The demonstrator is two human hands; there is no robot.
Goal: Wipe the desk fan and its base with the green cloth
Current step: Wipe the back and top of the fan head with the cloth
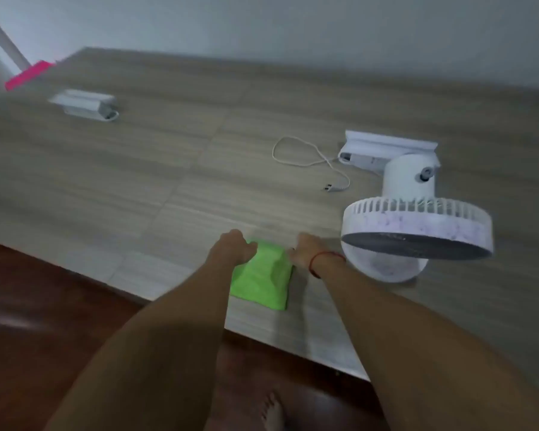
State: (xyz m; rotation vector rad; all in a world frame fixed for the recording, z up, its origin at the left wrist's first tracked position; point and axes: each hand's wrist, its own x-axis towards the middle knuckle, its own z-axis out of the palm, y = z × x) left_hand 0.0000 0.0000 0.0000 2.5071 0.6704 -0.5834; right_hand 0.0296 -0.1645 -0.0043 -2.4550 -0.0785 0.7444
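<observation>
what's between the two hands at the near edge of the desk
In the head view, the green cloth lies between the left hand and the right hand, flat on the desk, both hands at its far edge.

I see the cloth (pixel 262 275) lying on the table (pixel 168 169) close to its near edge, between my left hand (pixel 234 248) and my right hand (pixel 305 250), both touching its far corners. The desk fan (pixel 417 231) lies tipped over just right of my right hand, its base (pixel 386 147) behind the head. Its cord (pixel 308 160) trails left of the base on the tabletop. A boxy device (pixel 84 104) sits well apart at the far left, with a broom (pixel 25 74) behind it at the table's corner.
</observation>
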